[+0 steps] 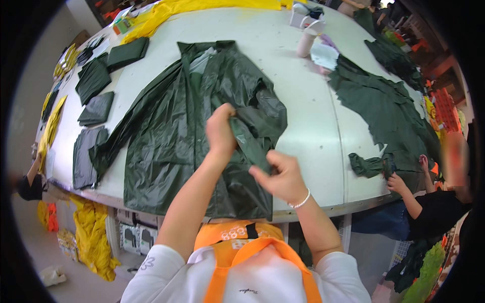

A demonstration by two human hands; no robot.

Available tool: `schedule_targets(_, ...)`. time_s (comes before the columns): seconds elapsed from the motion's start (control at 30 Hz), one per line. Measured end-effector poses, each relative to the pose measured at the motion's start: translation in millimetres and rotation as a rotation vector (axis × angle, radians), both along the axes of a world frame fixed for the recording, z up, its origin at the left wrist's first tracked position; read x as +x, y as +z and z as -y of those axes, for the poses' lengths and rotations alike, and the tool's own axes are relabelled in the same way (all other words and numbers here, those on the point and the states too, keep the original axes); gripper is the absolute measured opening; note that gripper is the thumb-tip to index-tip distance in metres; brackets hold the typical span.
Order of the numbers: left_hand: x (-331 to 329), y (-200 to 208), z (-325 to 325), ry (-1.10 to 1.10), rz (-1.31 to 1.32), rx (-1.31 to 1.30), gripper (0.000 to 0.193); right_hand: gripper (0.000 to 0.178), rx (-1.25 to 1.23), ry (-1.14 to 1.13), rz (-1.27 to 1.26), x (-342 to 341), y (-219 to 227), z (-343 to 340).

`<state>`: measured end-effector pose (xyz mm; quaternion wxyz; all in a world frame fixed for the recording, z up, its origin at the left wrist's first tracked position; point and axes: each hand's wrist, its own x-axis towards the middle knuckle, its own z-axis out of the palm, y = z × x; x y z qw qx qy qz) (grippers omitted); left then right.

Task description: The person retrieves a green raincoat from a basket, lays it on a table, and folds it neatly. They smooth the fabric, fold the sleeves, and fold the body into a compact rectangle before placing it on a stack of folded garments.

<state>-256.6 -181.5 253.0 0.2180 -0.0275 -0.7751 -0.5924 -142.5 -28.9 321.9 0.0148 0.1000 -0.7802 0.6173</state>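
Note:
A dark green raincoat (166,126) lies spread on the white table in front of me, collar at the far end and hem along the near edge. Its left sleeve reaches out toward the near left. The right sleeve (252,136) is folded in over the chest, bunched between my hands. My left hand (221,132) is closed around part of that sleeve at the middle of the coat. Nearer and to the right, my right hand (284,177) pinches the sleeve's lower end; its fingertips are partly hidden by the fabric.
Folded dark garments (93,78) lie along the left. Yellow fabric (202,7) covers the far edge. A pale pink tumbler (306,42) stands far right. Beyond it, a co-worker's hands (399,184) touch a pile of green garments (379,106). Another person's arm (34,171) reaches in at left.

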Motion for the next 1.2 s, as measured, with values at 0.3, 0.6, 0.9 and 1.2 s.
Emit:
schedule_targets(0.3, 90, 54, -23, -0.899, 0.485, 0.349, 0.018, 0.027, -0.089, -0.521, -0.019, 15, -17, -72)
schedule_targets(0.6, 93, 59, -29, -0.233, -0.048, -0.253, 0.023, 0.024, 0.144, -0.802, -0.371, 57, -28, -91)
schedule_targets(0.9, 114, 49, -40, -0.239, 0.069, -0.151, 0.023, 0.021, 0.088, -0.800, -0.188, 79, -41, -99)
schedule_targets(1.2, 114, 43, -53, -0.249, -0.595, -0.529, 0.032, 0.025, -0.154, -0.555, 0.110, 90, -45, -80)
